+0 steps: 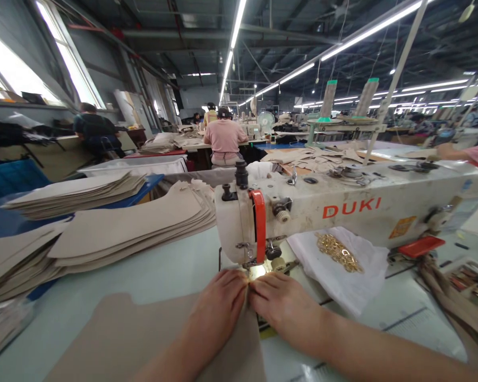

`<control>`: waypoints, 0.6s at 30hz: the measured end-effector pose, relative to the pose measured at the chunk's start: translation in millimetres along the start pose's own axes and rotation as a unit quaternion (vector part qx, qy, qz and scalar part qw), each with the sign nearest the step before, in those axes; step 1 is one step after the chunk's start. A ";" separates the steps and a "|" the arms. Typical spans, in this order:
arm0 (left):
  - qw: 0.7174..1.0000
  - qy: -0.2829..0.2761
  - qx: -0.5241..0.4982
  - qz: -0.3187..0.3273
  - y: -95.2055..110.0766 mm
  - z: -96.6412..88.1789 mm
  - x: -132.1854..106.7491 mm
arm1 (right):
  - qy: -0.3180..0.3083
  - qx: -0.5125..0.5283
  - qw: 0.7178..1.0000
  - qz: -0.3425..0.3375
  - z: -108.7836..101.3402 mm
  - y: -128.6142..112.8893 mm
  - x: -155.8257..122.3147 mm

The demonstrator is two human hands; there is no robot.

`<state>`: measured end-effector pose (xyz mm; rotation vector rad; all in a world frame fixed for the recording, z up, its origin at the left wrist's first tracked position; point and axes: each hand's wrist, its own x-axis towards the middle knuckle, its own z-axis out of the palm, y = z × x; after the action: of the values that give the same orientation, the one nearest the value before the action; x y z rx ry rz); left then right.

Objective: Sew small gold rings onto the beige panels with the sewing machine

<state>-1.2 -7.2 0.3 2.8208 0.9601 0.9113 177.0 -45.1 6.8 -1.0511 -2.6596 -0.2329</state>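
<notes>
A sewing machine (298,199) stands in front of me, its needle area lit by a small lamp. Under its head lies a flat beige fabric piece (143,334) with a notched far edge, spread over the table to the left. My left hand (219,302) rests on the piece, its fingers bunched together at the fabric's right edge just before the needle. Close against it, my right hand (282,302) has its fingers closed at the same edge, fingertips nearly touching the left ones. My hands hide the fabric under the presser foot.
Stacks of beige cut pieces (135,233) lie to the left. Gold-coloured metal rings (338,252) sit on a white cloth (366,286) right of the needle. Beige strips (446,297) and a box of small items (476,281) are at far right. A person (226,137) sits ahead.
</notes>
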 end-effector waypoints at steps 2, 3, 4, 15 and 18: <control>1.000 0.010 -0.003 0.001 -3.0 1.7 1.9 | 0.009 0.011 1.000 0.006 1.6 2.5 0.3; 1.000 0.013 -0.004 0.002 -4.4 2.2 2.5 | 0.012 0.014 1.000 0.009 2.2 3.3 0.4; 1.000 0.015 -0.005 0.003 -5.7 2.4 3.1 | 0.012 0.016 1.000 0.013 2.6 3.9 0.4; 0.998 0.050 0.014 0.029 -8.9 -1.6 12.6 | 0.001 0.032 0.999 0.026 0.6 6.9 1.9; 0.998 0.051 0.011 0.020 -10.4 -1.1 10.5 | 0.004 0.029 0.999 0.027 2.3 6.3 2.0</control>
<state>-0.7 7.0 4.6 2.8461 0.9345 1.0651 179.5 -38.7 5.5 -1.0996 -2.6106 -0.1484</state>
